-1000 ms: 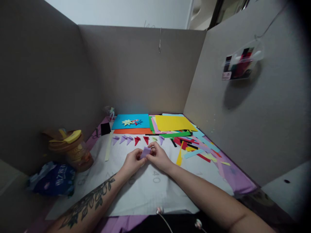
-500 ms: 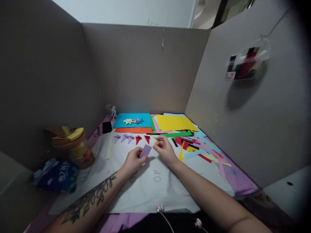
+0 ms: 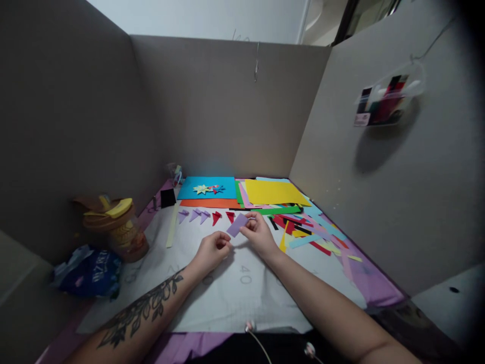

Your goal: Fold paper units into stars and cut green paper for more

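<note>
A small purple rectangle of paper (image 3: 236, 225) is pinched at its right side between the thumb and fingers of my right hand (image 3: 259, 236). Just left of and below the paper is my left hand (image 3: 212, 250), fingers curled, with a gap between thumb and forefinger and nothing in it. Beyond the hands, folded purple paper pieces (image 3: 194, 215) and folded red paper pieces (image 3: 216, 218) lie in a row on the white sheet (image 3: 242, 303). Part of a pale green piece behind the right hand is covered.
Mixed paper strips (image 3: 303, 232) are heaped at right. Behind lie yellow paper (image 3: 276, 192) and blue paper (image 3: 206, 184) bearing folded stars (image 3: 202, 189). At left stand a brown-lidded tub (image 3: 123, 227) and a blue packet (image 3: 89, 273). Grey panels (image 3: 227, 111) enclose the table.
The purple paper has passed from my left hand to my right hand and shifted slightly right and up. My left fingers have let go of it.
</note>
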`<state>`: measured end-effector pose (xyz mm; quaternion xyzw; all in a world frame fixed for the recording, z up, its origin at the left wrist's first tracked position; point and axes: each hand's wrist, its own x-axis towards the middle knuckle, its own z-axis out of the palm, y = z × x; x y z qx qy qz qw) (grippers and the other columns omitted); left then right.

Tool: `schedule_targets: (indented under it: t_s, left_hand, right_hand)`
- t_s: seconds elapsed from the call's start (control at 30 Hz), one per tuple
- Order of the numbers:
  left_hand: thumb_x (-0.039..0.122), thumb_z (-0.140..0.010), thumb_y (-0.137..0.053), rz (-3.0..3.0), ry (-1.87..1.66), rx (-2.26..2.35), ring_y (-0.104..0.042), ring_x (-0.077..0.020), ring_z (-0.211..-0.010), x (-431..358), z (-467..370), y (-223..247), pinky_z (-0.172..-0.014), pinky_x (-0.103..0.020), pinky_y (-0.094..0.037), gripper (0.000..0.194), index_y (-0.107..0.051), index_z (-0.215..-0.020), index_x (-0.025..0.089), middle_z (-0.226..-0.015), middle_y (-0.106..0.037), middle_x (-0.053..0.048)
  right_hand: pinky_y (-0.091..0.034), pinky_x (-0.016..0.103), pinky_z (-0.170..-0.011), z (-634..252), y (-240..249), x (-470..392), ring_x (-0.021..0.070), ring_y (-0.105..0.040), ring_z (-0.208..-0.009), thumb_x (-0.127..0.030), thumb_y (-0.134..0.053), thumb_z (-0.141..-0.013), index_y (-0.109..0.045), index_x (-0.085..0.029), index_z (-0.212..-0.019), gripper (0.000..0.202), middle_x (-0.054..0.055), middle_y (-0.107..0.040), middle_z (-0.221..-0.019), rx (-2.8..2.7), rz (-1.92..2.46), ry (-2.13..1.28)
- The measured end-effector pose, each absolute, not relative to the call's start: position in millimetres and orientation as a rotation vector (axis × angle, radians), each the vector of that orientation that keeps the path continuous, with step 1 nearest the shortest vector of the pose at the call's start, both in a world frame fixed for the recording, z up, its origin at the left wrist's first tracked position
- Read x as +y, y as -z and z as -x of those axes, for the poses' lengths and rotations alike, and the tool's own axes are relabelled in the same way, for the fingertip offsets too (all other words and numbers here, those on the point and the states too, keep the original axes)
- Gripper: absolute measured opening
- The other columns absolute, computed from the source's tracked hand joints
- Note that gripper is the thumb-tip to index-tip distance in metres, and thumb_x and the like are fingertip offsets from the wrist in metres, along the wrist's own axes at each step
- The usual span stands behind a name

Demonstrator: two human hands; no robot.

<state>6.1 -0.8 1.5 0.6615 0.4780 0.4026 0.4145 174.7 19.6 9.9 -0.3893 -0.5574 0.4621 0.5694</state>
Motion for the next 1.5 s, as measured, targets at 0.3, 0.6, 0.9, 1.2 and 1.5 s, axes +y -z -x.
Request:
schedule_targets:
  t_s: [0.3,0.6,0.9,1.2,1.5]
  left_hand:
    - [0.024,-0.067,-0.064,-1.611,-1.063,1.190,-0.057,-0.0111,-0.056,0.1,-5.3,-3.9,-0.052,-0.020,-0.040,0.034,-0.048,-0.097,0.016,-0.070,-0.063,0.000]
    - [0.024,-0.067,-0.064,-1.621,-1.041,1.190,-0.051,-0.0090,-0.049,-1.9,-5.5,-10.0,-0.046,-0.017,-0.033,0.029,-0.048,-0.090,0.018,-0.059,-0.059,0.004]
    - [0.021,-0.068,-0.061,-1.807,-0.987,1.291,-0.053,-0.0109,-0.055,-4.1,-1.3,-7.7,-0.052,-0.019,-0.035,0.026,-0.049,-0.090,0.019,-0.064,-0.061,0.004]
    - [0.030,-0.069,-0.063,-1.766,-1.041,1.167,-0.057,-0.0130,-0.064,-4.8,-1.7,-11.3,-0.057,-0.022,-0.040,0.038,-0.050,-0.103,0.018,-0.079,-0.063,-0.001]
    - [0.020,-0.069,-0.055,-1.668,-1.103,1.232,-0.052,-0.0098,-0.050,2.6,0.0,-4.6,-0.052,-0.020,-0.039,0.021,-0.048,-0.089,0.018,-0.058,-0.056,0.006]
  right_hand:
    - [-0.038,0.022,-0.057,-161.3,-3.9,10.4,0.0100,-0.050,-0.058,-0.015,-0.058,-0.069,-0.043,-0.022,-0.099,0.034,-0.008,-0.051,-0.063,-1.444,0.945,-1.124]
    - [-0.040,0.023,-0.058,-167.9,-10.5,11.7,0.0113,-0.053,-0.059,-0.016,-0.061,-0.068,-0.041,-0.024,-0.102,0.040,-0.008,-0.055,-0.065,-1.421,0.951,-1.085]
    - [-0.042,0.025,-0.067,-186.8,-15.9,21.0,0.0137,-0.053,-0.075,-0.022,-0.058,-0.075,-0.054,-0.022,-0.085,0.010,0.000,-0.054,-0.080,-1.474,0.893,-0.821]
    - [-0.041,0.034,-0.086,-189.4,-15.5,18.2,0.0171,-0.053,-0.092,-0.009,-0.057,-0.069,-0.062,-0.020,-0.073,0.013,0.003,-0.055,-0.091,-1.928,0.855,-0.716]
    - [-0.034,0.043,-0.096,-193.2,-9.1,19.7,0.0235,-0.043,-0.112,-0.002,-0.053,-0.068,-0.063,-0.021,-0.077,0.023,0.006,-0.051,-0.113,-2.153,0.919,-0.406]
